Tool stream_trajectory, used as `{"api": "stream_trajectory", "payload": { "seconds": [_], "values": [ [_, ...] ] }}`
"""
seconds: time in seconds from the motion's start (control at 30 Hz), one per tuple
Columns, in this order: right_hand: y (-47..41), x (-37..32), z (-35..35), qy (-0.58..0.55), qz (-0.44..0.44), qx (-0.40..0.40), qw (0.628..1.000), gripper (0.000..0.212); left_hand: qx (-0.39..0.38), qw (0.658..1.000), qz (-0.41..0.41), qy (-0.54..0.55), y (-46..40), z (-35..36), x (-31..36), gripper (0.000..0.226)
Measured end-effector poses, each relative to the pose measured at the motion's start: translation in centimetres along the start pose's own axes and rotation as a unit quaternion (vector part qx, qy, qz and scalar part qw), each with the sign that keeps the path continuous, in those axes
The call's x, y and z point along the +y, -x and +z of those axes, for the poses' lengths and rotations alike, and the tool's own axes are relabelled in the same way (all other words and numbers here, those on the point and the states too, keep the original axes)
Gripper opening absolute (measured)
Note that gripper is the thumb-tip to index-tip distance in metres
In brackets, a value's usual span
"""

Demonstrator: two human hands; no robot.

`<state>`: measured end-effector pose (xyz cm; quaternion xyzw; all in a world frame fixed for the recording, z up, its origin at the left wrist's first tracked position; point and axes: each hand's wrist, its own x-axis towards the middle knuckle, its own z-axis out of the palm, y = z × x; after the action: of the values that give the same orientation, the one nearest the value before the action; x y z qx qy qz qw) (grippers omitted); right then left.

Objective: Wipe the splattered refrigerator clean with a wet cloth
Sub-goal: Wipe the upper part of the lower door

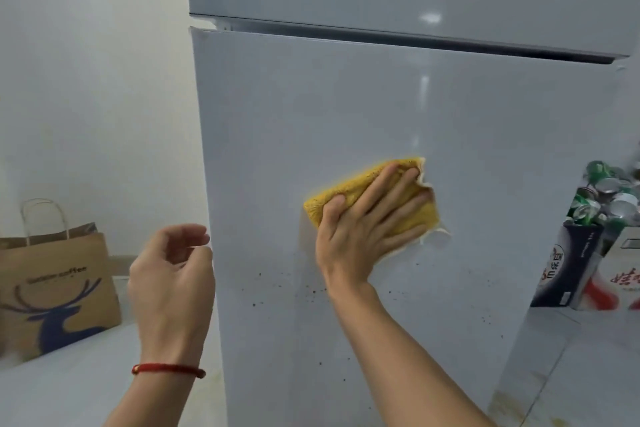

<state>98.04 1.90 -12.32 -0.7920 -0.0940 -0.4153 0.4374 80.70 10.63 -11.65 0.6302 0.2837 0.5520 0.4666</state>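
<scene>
The cloth (372, 199) is a yellow, fluffy pad, folded flat against the lower door of the refrigerator (398, 121), about midway up the door panel. It looks soft, light and limp, and being wet it probably clings to the smooth door and slides easily under pressure; it wants a flat palm over its middle rather than a pinch at an edge. The right hand (367, 222) does just that: fingers spread wide and flat, pressing the cloth to the door, not curled around it. A pale frayed edge pokes out past the fingertips. Brown specks (313, 291) dot the door just below the hand. The left hand (171, 274) hangs loosely half-curled near the door's left edge, holding nothing.
</scene>
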Motion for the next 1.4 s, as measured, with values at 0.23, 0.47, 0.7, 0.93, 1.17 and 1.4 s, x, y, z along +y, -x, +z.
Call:
{"api": "stream_trajectory", "payload": {
  "seconds": [0.23, 0.47, 0.7, 0.93, 1.17, 1.4],
  "values": [
    [6.2, -6.0, 3.4, 0.066, -0.283, -0.074, 0.954, 0.085, 0.012, 0.999, 0.015, -0.042, -0.3, -0.8, -0.6, 0.031],
    [7.4, -6.6, 5.0, 0.163, -0.547, -0.097, 0.815, 0.071, 0.001, 0.997, 0.047, -0.065, -0.2, -1.0, -0.7, 0.037],
    [1.6, -0.3, 1.1, 0.100, -0.542, -0.096, 0.829, 0.081, -0.074, 0.991, 0.049, -0.098, 0.7, 0.4, -0.5, 0.063],
    [-1.8, 3.2, -0.9, 0.000, 0.056, 0.043, 0.997, 0.084, -0.115, 0.989, 0.034, -0.087, 1.2, 1.6, 0.6, 0.082],
    [2.9, -6.7, 0.9, 0.011, -0.082, -0.032, 0.996, 0.091, -0.096, 0.994, 0.015, -0.049, 0.6, 0.4, 0.8, 0.065],
    [4.0, -3.9, 1.6, 0.095, -0.478, -0.111, 0.866, 0.083, -0.102, 0.989, 0.009, -0.102, 0.9, 0.3, 1.1, 0.070]
  ]
}}
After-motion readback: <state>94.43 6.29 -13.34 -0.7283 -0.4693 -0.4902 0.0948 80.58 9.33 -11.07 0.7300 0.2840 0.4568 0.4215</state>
